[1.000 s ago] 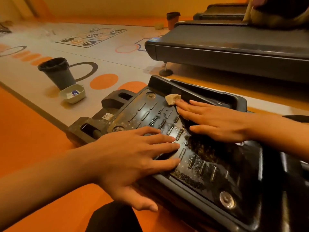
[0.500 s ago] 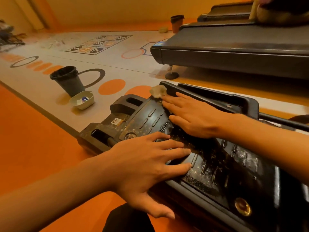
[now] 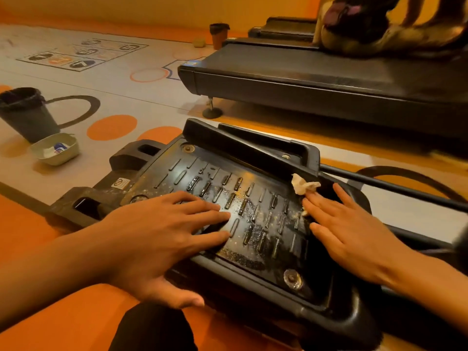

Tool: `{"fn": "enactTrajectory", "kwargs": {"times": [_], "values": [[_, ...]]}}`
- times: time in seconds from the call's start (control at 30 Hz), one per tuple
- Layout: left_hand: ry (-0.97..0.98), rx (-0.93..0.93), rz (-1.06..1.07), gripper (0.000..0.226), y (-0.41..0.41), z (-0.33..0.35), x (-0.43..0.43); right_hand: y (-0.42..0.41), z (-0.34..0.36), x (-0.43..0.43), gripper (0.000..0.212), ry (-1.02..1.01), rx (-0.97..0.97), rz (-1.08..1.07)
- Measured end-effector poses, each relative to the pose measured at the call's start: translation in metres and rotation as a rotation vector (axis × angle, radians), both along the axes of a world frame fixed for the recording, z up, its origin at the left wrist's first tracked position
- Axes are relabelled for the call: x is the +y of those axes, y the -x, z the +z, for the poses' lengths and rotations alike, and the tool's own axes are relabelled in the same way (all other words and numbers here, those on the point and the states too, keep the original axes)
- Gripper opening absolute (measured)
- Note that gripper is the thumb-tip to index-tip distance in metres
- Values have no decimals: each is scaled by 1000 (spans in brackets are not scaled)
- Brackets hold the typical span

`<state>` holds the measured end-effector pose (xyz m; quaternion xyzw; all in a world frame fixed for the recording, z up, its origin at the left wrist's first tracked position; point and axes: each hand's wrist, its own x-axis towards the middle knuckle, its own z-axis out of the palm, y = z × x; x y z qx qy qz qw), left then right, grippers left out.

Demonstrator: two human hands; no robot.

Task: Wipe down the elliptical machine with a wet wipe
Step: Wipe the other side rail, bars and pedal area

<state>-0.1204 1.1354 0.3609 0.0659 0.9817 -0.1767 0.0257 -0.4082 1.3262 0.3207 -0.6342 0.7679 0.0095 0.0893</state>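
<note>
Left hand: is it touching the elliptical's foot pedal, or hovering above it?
Touching. The head view shows the left hand with straight fingers lying flat on the ribbed foot pedal, no gap beneath them.

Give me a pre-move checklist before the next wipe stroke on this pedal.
1. Wipe under control: ok. The wet wipe pokes out past the straight fingers of the right hand, against the pedal's raised far edge.
2. Pedal steadied: ok. The left hand lies flat on the pedal, thumb over its near edge.
3. Surface clean: not ok. Pale specks and wet streaks sit among the ridges between the hands.
4. Wipe wet and clean enough: cannot tell; it is crumpled and mostly hidden.
5. Disposal at hand: ok. The bin stands on the floor to the left, beside a small tray.
</note>
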Motion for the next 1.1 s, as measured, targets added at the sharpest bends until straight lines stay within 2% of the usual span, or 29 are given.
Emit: {"fn": "enactTrajectory", "kwargs": {"times": [0.07,0.27,0.33,0.43,0.5,0.7,0.97,1.1], "values": [[-2,23,-5,91,0,-3,-1,-9,-5,5,90,37,-72,-56],[-16,54,-23,90,0,-4,-1,-28,5,9,67,156,-187,-85],[-17,63,-23,90,0,-4,-2,-20,6,12,51,167,-187,-92],[-16,78,-32,90,0,-5,-2,-5,3,7,40,201,-123,-72],[-29,87,-44,89,0,-5,-3,-1,2,1,31,197,-184,-74],[-63,116,-69,89,0,-8,-5,1,-6,11,38,208,-214,-155],[-86,110,-54,89,0,-6,-5,20,-5,2,30,367,-97,26],[-101,96,-43,89,0,-7,-4,31,-7,-11,33,376,-123,-37]]}}
